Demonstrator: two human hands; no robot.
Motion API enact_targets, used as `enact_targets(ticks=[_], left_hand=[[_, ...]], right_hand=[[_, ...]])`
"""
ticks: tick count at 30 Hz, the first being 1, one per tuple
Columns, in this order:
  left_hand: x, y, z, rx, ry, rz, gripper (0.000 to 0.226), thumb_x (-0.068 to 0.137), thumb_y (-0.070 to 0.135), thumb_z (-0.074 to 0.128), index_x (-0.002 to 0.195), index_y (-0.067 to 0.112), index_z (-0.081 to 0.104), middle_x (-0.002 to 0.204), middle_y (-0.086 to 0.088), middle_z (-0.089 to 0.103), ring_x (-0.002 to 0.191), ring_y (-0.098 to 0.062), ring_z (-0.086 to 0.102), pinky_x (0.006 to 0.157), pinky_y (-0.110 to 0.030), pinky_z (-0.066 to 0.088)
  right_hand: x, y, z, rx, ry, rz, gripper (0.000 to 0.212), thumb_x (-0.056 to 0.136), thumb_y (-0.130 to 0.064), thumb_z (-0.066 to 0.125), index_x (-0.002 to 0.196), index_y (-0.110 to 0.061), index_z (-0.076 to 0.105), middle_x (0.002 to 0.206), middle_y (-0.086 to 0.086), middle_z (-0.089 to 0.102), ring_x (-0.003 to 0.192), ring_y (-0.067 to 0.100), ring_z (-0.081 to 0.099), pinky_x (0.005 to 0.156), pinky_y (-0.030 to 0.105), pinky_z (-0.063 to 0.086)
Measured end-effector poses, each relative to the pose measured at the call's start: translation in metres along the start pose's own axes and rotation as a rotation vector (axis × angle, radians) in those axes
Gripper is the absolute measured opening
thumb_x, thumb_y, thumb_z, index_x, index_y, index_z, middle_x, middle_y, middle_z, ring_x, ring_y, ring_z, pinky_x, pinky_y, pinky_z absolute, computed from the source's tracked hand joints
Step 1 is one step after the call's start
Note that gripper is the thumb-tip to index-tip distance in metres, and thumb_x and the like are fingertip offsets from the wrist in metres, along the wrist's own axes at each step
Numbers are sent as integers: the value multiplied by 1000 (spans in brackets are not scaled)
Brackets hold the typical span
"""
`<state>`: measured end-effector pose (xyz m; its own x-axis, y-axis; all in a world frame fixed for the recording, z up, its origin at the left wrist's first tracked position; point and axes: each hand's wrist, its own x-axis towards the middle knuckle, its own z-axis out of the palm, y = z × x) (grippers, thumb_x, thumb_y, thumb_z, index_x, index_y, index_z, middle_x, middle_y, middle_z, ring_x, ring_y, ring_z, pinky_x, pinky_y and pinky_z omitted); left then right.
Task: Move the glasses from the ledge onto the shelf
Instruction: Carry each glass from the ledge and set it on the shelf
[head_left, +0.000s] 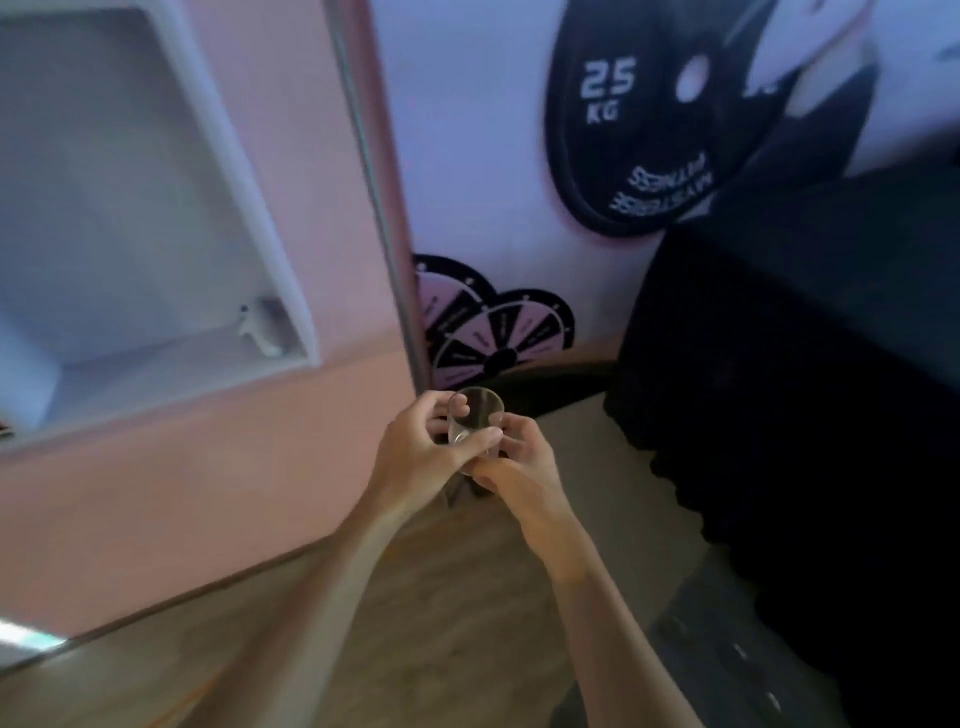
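A clear drinking glass (479, 415) is held in front of me at the middle of the view, its open rim tilted toward the camera. My left hand (415, 457) wraps it from the left, thumb across its side. My right hand (519, 467) grips it from the right and below. Both hands touch the glass. Up on the left, a white recessed shelf (171, 364) is set into the pink wall; it is well apart from my hands. A small white object (257, 325) lies in its right corner.
A metal corner strip (384, 208) runs down the pink wall's edge. Behind it is a wall with a black 25 KG weight-plate graphic (639, 119). A large black piece of furniture (805, 389) fills the right. Wood-look floor (415, 597) lies below my arms.
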<state>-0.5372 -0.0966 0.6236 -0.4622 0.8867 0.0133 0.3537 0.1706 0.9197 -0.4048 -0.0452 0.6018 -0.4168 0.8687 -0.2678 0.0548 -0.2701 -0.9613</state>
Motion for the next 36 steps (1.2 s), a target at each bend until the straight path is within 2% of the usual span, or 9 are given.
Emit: enact_targets(ticks=[2, 5, 10, 15, 18, 22, 24, 29, 36], left_hand=[[-18, -3, -66, -10, 81, -7, 54, 58, 60, 84, 103, 33, 70, 95, 19, 76, 91, 11, 68, 66, -7, 52], [-52, -8, -164, -29, 203, -13, 57, 53, 62, 85, 100, 32, 71, 91, 23, 76, 85, 12, 69, 67, -9, 52], [-113, -13, -322, -2, 399, -56, 55, 54, 59, 87, 93, 24, 70, 94, 12, 76, 89, -11, 75, 88, -43, 61], [-169, -12, -458, 56, 583, -115, 64, 56, 56, 87, 95, 9, 69, 98, -13, 77, 93, -31, 74, 92, -53, 58], [-195, -10, -524, 95, 668, -139, 45, 67, 46, 90, 85, 13, 66, 89, -10, 77, 89, -32, 74, 86, -47, 58], [-214, 0, -603, 181, 786, -129, 49, 71, 48, 88, 89, 7, 69, 88, -6, 75, 90, -28, 74, 88, -50, 59], [-214, 6, -639, 225, 829, -123, 49, 73, 48, 88, 91, 7, 70, 91, -7, 74, 89, -24, 74, 89, -51, 59], [-187, 15, -726, 319, 860, -88, 54, 73, 57, 84, 100, 12, 70, 99, -11, 76, 95, -28, 75, 92, -53, 60], [-119, 27, -810, 280, 896, -33, 63, 64, 60, 84, 101, 10, 70, 102, -11, 77, 97, -26, 76, 93, -52, 60]], right_hand=[[-14, -19, 60, 16, -92, 23, 51, 86, 7, 73, 129, -11, 54, 124, 21, 70, 107, 38, 72, 90, 45, 60], [-44, -43, 154, -3, -197, 3, 43, 86, 6, 70, 123, -12, 58, 121, 20, 72, 92, 26, 71, 75, 31, 58], [-99, -71, 309, -48, -377, -32, 36, 89, -4, 69, 121, -16, 57, 109, 13, 75, 83, 20, 74, 83, 38, 62], [-148, -100, 441, -114, -606, -67, 40, 83, -19, 78, 120, -22, 62, 107, 8, 78, 93, 23, 78, 76, 31, 62], [-172, -118, 508, -159, -732, -125, 32, 69, -31, 79, 101, -33, 72, 96, -3, 81, 82, 13, 80, 72, 28, 63], [-184, -143, 594, -183, -813, -172, 68, 60, -41, 84, 121, -19, 62, 103, 5, 81, 88, 20, 80, 84, 38, 65], [-184, -157, 633, -179, -861, -192, 72, 62, -43, 85, 125, -19, 60, 109, 5, 79, 90, 20, 79, 77, 34, 65], [-163, -199, 717, -144, -937, -284, 71, 70, -44, 87, 131, -21, 58, 114, 3, 76, 97, 18, 77, 78, 31, 65], [-109, -255, 801, -116, -912, -364, 58, 71, -41, 88, 120, -18, 65, 100, -1, 81, 80, 9, 79, 66, 25, 63]])
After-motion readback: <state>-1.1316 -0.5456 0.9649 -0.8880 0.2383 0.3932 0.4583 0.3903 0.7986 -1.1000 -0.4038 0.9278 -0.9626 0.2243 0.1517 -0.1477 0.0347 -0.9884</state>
